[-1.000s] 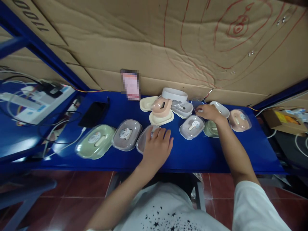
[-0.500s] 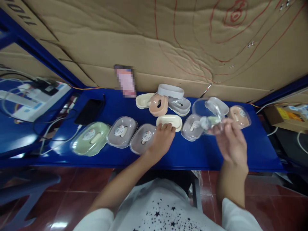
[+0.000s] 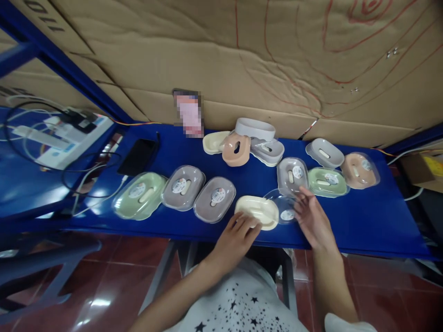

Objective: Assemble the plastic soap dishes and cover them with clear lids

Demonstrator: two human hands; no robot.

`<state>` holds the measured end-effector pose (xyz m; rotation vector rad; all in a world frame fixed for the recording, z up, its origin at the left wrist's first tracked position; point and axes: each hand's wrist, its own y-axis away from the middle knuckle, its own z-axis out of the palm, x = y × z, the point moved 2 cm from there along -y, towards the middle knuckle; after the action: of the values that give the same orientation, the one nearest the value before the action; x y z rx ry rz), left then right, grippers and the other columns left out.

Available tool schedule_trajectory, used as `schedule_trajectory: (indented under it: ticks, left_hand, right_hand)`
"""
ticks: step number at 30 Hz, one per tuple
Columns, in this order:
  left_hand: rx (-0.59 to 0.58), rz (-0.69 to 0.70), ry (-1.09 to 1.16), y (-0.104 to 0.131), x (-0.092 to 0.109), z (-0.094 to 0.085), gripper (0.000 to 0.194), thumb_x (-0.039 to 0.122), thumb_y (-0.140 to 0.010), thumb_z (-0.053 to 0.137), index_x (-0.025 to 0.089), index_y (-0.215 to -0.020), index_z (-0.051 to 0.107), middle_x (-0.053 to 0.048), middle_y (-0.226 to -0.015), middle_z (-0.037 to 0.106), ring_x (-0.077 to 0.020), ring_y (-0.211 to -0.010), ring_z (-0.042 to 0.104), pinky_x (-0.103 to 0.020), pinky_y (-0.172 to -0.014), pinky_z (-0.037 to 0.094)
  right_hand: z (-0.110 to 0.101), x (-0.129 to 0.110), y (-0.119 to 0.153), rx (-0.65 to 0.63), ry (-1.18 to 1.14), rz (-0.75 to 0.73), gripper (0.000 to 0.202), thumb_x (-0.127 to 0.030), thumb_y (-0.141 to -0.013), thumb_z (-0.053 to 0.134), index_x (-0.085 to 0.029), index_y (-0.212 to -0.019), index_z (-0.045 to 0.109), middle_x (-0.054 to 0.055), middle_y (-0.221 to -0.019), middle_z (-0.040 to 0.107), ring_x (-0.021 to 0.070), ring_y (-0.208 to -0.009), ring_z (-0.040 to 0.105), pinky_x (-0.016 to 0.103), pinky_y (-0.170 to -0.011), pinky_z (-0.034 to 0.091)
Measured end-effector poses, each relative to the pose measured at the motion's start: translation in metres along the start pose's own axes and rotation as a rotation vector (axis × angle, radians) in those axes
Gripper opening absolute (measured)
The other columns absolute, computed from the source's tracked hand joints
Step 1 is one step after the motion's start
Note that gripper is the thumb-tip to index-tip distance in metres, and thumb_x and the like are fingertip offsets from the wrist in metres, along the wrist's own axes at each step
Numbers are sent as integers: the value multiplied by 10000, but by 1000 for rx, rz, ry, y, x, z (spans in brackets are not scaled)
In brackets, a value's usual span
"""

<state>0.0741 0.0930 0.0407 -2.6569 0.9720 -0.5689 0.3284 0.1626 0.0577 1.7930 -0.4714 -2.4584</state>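
Observation:
Near the front edge of the blue table lies a cream soap dish [image 3: 258, 211]. My left hand [image 3: 238, 233] grips its front rim, fingers blurred by motion. A clear plastic lid [image 3: 284, 210] with a round sticker lies low at the dish's right end, partly overlapping it. My right hand [image 3: 313, 219] holds the lid's right edge between thumb and fingers. Just behind the lid sits a grey soap dish with a clear lid [image 3: 291, 175], and a green lidded one [image 3: 327, 182] is to its right.
Lidded soap dishes, one green [image 3: 140, 196] and two grey [image 3: 215, 199], line the left. Behind are stacked open parts, including a peach one [image 3: 236, 150]. A peach lidded dish [image 3: 360, 169] is far right. A phone [image 3: 138, 157] and power strip [image 3: 74, 140] lie left; cardboard [image 3: 207, 60] backs the table.
My left hand has drawn the cream dish toward the front edge. My right hand has brought the raised clear lid down and left beside it. The view has shifted slightly.

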Motion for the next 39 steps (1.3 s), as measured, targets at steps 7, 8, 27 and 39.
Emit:
schedule_trajectory:
  ticks: [7, 8, 27, 39]
  left_hand:
    - [297, -264, 168, 25, -12, 3, 494, 150, -1040, 659, 209, -1512, 522, -183, -1509, 561, -297, -1412, 607, -471, -1097, 626]
    - [304, -290, 190, 25, -13, 4, 528, 156, -1037, 671, 209, -1533, 499, -191, -1538, 539, -296, -1429, 601, -454, -1096, 630]
    - [132, -298, 287, 15, -17, 2, 526, 193, -1092, 573, 230, -1600, 440, -204, -1713, 403, -328, -1610, 411, -546, -1212, 539]
    - [84, -61, 224, 23, -1, -14, 132, 190, -1078, 570, 186, -1147, 682, -131, -1366, 723, -288, -1344, 675, -545, -1141, 578]
  right_hand:
    - [26, 18, 5, -289, 694, -273, 413, -485, -1022, 694, -359, -1414, 674, 80, -1450, 628, 232, -1183, 672, 408, -999, 608]
    - [29, 21, 7, -297, 782, -344, 409, -466, -1053, 649, -366, -1450, 656, 82, -1528, 596, 261, -1331, 627, 458, -1113, 561]
    - [16, 20, 13, -431, 1222, -806, 792, -455, -995, 749, -415, -1689, 368, 93, -1699, 458, 369, -1561, 451, 637, -1234, 454]
    - [59, -18, -48, -273, 1482, -910, 446, -355, -1122, 491, -265, -1548, 590, 106, -1573, 626, 330, -1485, 528, 555, -1215, 391]
